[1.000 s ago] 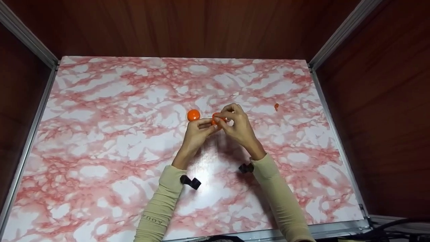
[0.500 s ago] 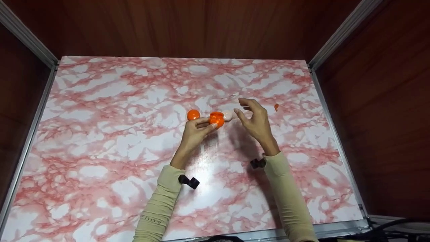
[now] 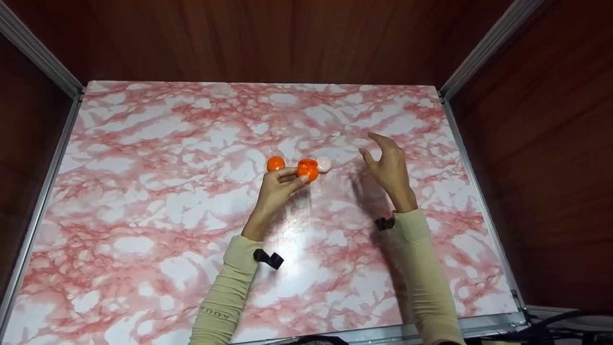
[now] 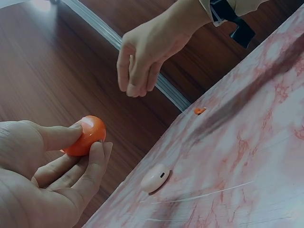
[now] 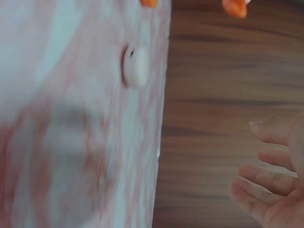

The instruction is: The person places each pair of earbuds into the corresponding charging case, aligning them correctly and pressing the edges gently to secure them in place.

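Observation:
My left hand (image 3: 275,191) pinches a small orange earbud case (image 3: 307,171) between thumb and fingers; its lid stands raised, with a hollow inside. In the left wrist view the glossy case (image 4: 88,136) is held above the table. A white rounded case (image 3: 324,165) with a dark slot lies just beyond it. Left of that lies a closed-looking orange round case (image 3: 275,164). My right hand (image 3: 390,167) hovers to the right, fingers loosely bent, holding nothing. A small orange earbud (image 4: 199,110) lies on the table near it; in the head view that hand covers it.
The table (image 3: 158,215) has a red and white marbled top. Dark wood panels (image 3: 263,43) with metal edge rails (image 3: 493,45) enclose its back and sides. Black cables (image 3: 550,326) lie beyond the front right corner.
My right hand has let go of the orange case and moved right, over the small orange earbud. The left hand keeps holding the case nearly in place. The white case has come into view.

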Available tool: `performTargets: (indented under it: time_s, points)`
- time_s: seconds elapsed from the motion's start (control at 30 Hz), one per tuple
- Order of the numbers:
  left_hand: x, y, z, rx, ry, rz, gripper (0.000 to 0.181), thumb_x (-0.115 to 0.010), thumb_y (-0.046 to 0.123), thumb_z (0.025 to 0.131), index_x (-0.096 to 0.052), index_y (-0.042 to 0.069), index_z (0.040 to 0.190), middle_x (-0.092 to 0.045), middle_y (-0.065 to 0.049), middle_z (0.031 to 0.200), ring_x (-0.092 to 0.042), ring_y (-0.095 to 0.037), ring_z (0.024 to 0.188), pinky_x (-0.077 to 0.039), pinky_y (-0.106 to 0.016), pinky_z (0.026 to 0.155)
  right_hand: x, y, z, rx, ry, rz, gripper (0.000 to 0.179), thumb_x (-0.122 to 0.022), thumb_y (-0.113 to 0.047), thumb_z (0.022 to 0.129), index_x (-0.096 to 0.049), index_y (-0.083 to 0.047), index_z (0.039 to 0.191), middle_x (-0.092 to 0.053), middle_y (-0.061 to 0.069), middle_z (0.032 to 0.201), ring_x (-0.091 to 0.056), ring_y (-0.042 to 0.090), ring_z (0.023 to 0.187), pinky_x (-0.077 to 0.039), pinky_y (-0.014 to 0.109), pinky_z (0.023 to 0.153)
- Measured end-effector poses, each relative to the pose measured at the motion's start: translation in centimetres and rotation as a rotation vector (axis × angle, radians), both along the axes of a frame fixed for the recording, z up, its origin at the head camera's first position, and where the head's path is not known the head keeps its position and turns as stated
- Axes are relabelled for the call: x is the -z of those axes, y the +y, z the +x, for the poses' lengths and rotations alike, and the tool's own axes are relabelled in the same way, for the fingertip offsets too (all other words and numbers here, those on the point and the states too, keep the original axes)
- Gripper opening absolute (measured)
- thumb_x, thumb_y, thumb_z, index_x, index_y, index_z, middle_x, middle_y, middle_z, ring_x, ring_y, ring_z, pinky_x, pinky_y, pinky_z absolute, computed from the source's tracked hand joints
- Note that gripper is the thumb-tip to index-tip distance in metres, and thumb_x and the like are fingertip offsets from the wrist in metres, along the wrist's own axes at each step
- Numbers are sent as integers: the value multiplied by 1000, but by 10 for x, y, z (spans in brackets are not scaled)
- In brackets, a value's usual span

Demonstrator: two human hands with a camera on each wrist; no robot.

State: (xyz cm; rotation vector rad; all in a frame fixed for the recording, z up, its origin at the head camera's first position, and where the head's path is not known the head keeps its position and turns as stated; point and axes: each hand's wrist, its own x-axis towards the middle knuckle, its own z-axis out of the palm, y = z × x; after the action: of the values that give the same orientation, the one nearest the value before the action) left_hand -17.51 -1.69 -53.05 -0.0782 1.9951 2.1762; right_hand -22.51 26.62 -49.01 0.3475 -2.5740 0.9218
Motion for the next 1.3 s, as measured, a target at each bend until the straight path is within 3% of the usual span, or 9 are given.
performTargets:
  time_s: [0.33,0.4,0.47,0.53,0.6,0.67,0.77,1.03,1.3]
  points:
    - [-1,-3,-2,12,15,-53,43,-78,14,96,-69,-5,132,-72,-26,129,-70,-36,123,-62,-17,86,12,39,-23,39,-109,110,57,-74,-14,99,-54,8,147,-57,30,150,-57,47,138,-49,57,119]
    - [-1,-3,-2,12,17,-60,43,-78,15,96,-69,-5,132,-72,-26,129,-70,-36,123,-62,-18,87,15,46,-27,41,-130,124,58,-73,-13,99,-52,9,149,-55,31,151,-64,48,127,-53,57,114]
    - [-1,-3,-2,11,14,-58,43,-78,15,96,-69,-5,132,-72,-26,129,-70,-35,123,-63,-19,88,18,53,-31,43,-145,138,57,-72,-11,99,-52,9,149,-58,33,147,-71,47,105,-59,57,102]
    - [-1,-3,-2,12,11,-52,42,-78,15,96,-69,-5,132,-72,-26,129,-71,-35,122,-63,-20,88,21,59,-35,48,-153,158,53,-71,-10,100,-54,9,147,-65,35,132,-67,44,82,-60,55,86]
    - [-1,-2,-3,11,10,-43,42,-78,14,96,-69,-6,131,-73,-27,128,-71,-35,121,-64,-20,88,25,64,-38,59,-158,179,44,-69,-9,100,-59,9,139,-69,33,113,-61,40,71,-56,54,73]
    - [-1,-2,-2,9,9,-30,42,-78,13,95,-69,-6,131,-73,-27,127,-71,-35,120,-64,-21,87,31,68,-40,71,-159,204,33,-67,-10,101,-62,8,128,-68,29,95,-62,39,71,-54,53,66]
    - [-2,-3,-2,9,13,-18,41,-78,12,95,-69,-6,131,-73,-27,126,-72,-35,119,-65,-22,87,38,73,-42,84,-186,232,20,-62,-12,103,-63,5,115,-68,25,86,-66,41,72,-54,53,63]
    - [-3,-4,-2,5,5,-3,41,-78,11,95,-69,-6,131,-72,-28,127,-71,-34,119,-64,-20,86,48,81,-47,83,-275,323,18,-61,-7,102,-63,10,107,-69,34,89,-71,53,83,-61,63,70]
    - [-3,-5,-1,0,3,-27,41,-78,11,96,-69,-7,131,-73,-29,125,-72,-31,115,-63,-18,84,50,81,-54,130,-345,417,23,-58,-10,103,-65,9,92,-70,35,88,-71,54,85,-61,64,73]
